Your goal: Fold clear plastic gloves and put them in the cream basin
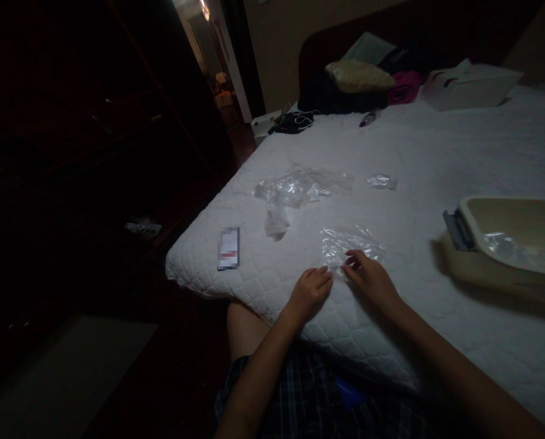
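Observation:
A clear plastic bag [351, 244] lies flat on the white quilted bed [437, 164] right in front of me. My left hand [309, 291] rests on the quilt at the bag's near edge, fingers curled and pinching that edge. My right hand [369, 275] sits beside it, its fingertips pinching the same near edge of the bag. Farther off lie more crumpled clear plastic bags [300, 186], a small one [276, 223] and another scrap [382, 181].
A small card or phone [229, 248] lies near the bed's left corner. A beige bin with a lid [505, 244] holding plastic sits at the right. Pillows, clothes and a box [473, 85] crowd the headboard. The floor to the left is dark.

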{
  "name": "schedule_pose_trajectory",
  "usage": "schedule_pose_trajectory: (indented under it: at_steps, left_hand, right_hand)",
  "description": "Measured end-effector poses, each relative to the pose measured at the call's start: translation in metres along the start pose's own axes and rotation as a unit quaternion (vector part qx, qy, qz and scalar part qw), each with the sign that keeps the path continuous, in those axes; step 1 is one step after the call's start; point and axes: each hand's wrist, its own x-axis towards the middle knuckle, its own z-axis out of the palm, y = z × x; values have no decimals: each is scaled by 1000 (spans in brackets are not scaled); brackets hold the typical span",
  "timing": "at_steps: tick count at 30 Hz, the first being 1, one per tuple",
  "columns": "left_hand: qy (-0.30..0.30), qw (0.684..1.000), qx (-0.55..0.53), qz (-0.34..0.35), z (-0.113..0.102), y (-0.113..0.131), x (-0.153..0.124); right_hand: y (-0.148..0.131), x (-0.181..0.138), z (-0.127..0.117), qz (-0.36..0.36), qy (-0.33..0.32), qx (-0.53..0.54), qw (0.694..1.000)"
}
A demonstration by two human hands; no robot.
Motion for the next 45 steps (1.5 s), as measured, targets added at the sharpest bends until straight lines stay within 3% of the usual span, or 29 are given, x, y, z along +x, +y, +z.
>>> schedule_pose_trajectory:
  at_steps: [3,9,14,20,26,30,35,39,45]
  left_hand:
    - [2,1000,1,-3,1,0,0]
    - [14,1000,0,0,1,1,1]
    - [36,999,7,-6,1,1,-1]
    - [26,999,23,-8,-1,3,0]
    - [-15,999,34,1,-2,4,4]
    - [10,999,8,-39,1,1,6]
    - [61,994,-28,-91,-2,1,9]
    - [64,995,-15,-76,-3,11,16]
    - [12,1000,-1,-20,15,28,23]
  right_hand:
    - [5,3,1,-13,1,-52,999]
    - [10,4,-1,-111,-59,-115,985]
    - [12,1,0,-132,-84,-171,973]
    - [11,1,0,-140,-62,-153,976]
    - [12,-4,-23,-130,-42,-119,983]
    - [26,-19,-40,-149,-22,-113,982]
    - [40,-43,-49,-210,-46,-122,969]
    - [40,-56,-50,-250,-58,-153,954]
    - [43,-61,-43,-310,-60,-184,931]
